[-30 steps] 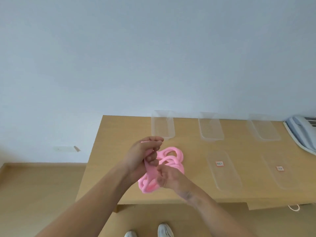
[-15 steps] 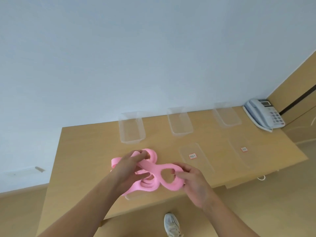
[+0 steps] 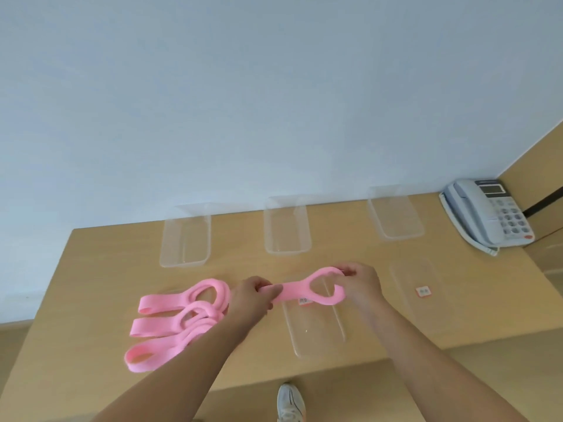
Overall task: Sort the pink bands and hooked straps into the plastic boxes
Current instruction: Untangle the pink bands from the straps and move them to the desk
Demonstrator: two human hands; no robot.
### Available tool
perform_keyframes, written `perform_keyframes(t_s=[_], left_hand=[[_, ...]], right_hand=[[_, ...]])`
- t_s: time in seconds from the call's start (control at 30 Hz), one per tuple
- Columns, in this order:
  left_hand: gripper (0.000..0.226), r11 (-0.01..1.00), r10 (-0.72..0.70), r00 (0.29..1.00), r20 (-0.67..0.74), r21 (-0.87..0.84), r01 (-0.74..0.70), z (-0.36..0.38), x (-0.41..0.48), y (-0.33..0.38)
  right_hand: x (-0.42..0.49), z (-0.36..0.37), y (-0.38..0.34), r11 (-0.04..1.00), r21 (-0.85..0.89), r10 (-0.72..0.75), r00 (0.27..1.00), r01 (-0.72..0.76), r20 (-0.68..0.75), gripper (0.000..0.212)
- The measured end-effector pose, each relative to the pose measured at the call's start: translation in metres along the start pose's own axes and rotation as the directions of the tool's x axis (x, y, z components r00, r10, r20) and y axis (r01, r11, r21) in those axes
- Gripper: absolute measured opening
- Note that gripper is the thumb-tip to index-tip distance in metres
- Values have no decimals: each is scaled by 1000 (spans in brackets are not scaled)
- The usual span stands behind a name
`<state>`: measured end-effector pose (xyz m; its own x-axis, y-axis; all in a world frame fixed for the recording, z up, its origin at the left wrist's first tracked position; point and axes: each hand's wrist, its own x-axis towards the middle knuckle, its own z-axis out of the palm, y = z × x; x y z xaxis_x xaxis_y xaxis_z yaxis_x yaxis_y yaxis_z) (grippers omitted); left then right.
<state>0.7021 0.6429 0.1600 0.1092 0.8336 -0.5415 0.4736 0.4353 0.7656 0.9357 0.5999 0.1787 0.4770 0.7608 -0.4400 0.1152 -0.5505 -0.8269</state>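
Grey telephone (image 3: 490, 216) on wooden table (image 3: 100, 257); white shoe (image 3: 291, 403) below.

Both hands are up over the counter (image 3: 100, 269) with one pink strap (image 3: 291, 294) held flat between them. The left hand (image 3: 253, 295) grips the plain end and the right hand (image 3: 361, 283) pinches the looped end, right over the far end of a flat clear tray (image 3: 316, 336). The other pink bands (image 3: 158, 325) are heaped on the left. Along the back edge there's a left box (image 3: 185, 239), a middle box (image 3: 288, 228) and a right box (image 3: 396, 216), with a phone (image 3: 487, 214) at far right.

A pink hooked strap (image 3: 292, 295) spans above a labelled clear plastic box (image 3: 316, 333); other pink bands (image 3: 158, 325) lie piled just left.
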Motion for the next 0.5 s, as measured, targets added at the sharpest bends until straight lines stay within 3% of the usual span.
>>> perform_keyframes(t_s=[0.1, 0.2, 0.3, 0.5], left_hand=[[19, 998, -21, 998, -59, 51, 24, 14, 4, 3], [37, 979, 37, 989, -140, 203, -8, 14, 1, 3], [39, 947, 160, 970, -181, 305, -99, 3, -17, 2], [35, 905, 234, 942, -239, 408, -121, -45, -73, -32]], right_hand=[[21, -4, 7, 998, -57, 12, 1000, -13, -29, 14], [25, -4, 11, 964, -267, -20, 998, 1, -66, 35], [11, 4, 9, 873, -445, -227, 974, 197, -13, 49], [-39, 55, -6, 650, -473, -529, 801, 595, 281, 50]])
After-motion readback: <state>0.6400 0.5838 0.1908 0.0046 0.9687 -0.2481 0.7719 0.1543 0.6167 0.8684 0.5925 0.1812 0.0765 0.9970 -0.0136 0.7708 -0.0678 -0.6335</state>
